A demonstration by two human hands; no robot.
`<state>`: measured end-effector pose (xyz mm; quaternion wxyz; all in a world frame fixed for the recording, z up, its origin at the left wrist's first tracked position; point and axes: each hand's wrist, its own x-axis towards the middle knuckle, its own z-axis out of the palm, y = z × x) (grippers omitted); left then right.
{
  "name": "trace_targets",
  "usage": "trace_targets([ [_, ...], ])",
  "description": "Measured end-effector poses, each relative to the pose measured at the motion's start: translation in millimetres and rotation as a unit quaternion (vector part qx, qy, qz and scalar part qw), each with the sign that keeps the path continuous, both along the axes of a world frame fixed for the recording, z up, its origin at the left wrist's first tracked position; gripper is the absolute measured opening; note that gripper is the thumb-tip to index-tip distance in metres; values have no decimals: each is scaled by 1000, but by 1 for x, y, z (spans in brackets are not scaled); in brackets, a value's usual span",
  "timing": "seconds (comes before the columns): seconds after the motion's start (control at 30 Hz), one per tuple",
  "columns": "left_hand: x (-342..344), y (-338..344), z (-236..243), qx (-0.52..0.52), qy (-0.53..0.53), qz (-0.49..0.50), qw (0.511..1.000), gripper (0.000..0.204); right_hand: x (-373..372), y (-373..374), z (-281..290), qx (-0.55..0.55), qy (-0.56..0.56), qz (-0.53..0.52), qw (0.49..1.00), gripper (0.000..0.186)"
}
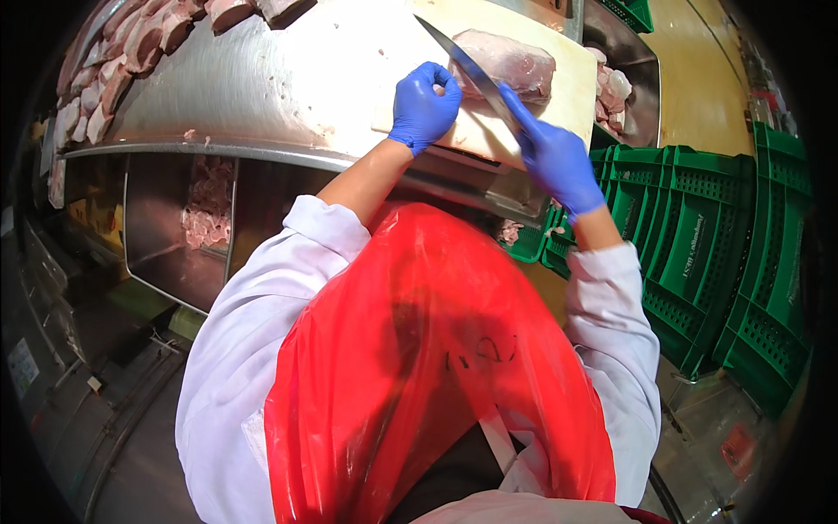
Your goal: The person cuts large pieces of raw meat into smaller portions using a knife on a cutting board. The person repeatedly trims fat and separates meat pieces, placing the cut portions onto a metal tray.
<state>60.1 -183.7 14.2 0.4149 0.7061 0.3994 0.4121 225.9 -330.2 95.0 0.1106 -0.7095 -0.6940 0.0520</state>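
Note:
A pale pink block of raw meat (515, 59) lies on the white cutting board (572, 74). My right hand (559, 162), in a blue glove, grips a long knife (463, 59), index finger stretched along the blade. The blade slants up and left across the meat's near left side; I cannot tell whether it touches. Left of the knife, close to the meat's left end, is my left hand (425, 106), also blue-gloved. Its fingers are curled into a closed ring; whatever they may pinch is too small to make out.
Cut meat pieces (131, 44) line the steel table (253, 79) at the far left. Below its edge, a metal bin (157, 218) holds trimmings (208, 205). More pieces sit in a steel tray (642, 70) right of the board. Green crates (698, 244) stand at my right.

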Motion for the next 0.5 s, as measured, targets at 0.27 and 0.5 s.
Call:
trace_targets([
  [0.27,3,-4,2,-32,-25,-15,999,15,0,1,16,2,18,14,1000,74],
  [0.5,-3,-4,-2,48,-21,4,999,13,9,-27,44,-115,-17,18,993,78],
])
